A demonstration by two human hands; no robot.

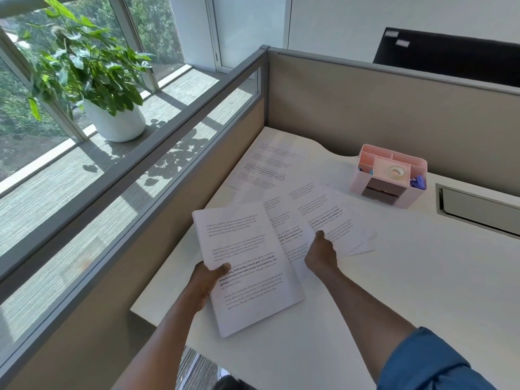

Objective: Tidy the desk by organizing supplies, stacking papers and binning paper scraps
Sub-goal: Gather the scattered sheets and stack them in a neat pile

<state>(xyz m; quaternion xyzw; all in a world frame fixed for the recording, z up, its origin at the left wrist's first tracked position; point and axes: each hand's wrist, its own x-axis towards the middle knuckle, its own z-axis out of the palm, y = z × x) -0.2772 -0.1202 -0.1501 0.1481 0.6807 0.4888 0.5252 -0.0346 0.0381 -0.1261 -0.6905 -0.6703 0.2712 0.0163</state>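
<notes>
My left hand point(209, 280) grips a stack of printed papers point(247, 266) by its left edge, thumb on top, and holds it tilted above the white desk point(408, 291). My right hand point(320, 253) pinches the edge of a loose printed sheet point(334, 220) that lies on the desk among several overlapping sheets. More printed sheets point(267, 164) lie flat in the far left corner of the desk. A pink desk organizer point(389, 175) stands at the back, with a roll of clear tape point(396, 171) and small blue items in its compartments.
Beige cubicle partitions point(365, 108) wall the desk at the back and left. A grey cable tray slot point(475, 206) is set into the desk at the right. A potted plant point(92, 80) stands on the floor beyond the partition by the window. A black monitor point(450, 54) rises behind the back wall.
</notes>
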